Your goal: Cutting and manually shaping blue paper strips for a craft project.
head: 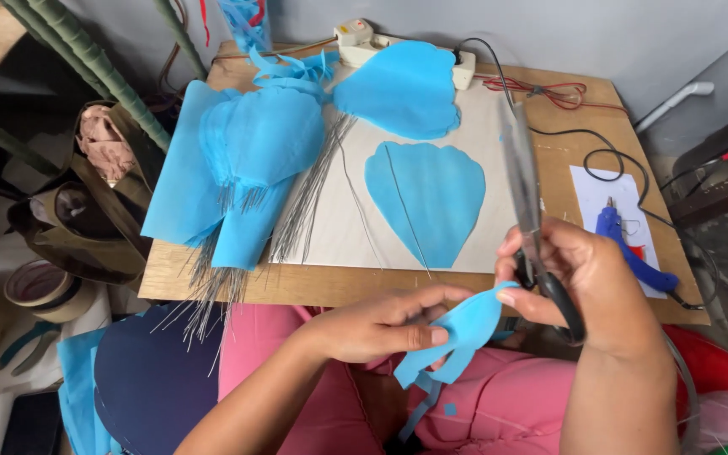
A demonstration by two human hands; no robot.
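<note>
My left hand (381, 324) pinches a small blue fabric piece (463, 330) over my lap, thumb and fingers closed on its left edge. My right hand (587, 282) touches the same piece with its fingertips and holds black-handled scissors (526, 190), blades shut and pointing up and away. On the table ahead lies a blue petal-shaped piece (427, 202) with a thin wire along its middle. Another blue petal (404, 88) lies farther back. A stack of blue petals on wires (250, 147) sits to the left.
A wooden table (566, 160) carries a pale board (486, 143), a bundle of thin wires (309, 194), a blue glue gun (629, 248) on white paper, red and black cables and a white power strip (364, 38). Tape rolls (44, 286) and a brown bag (99, 194) lie left.
</note>
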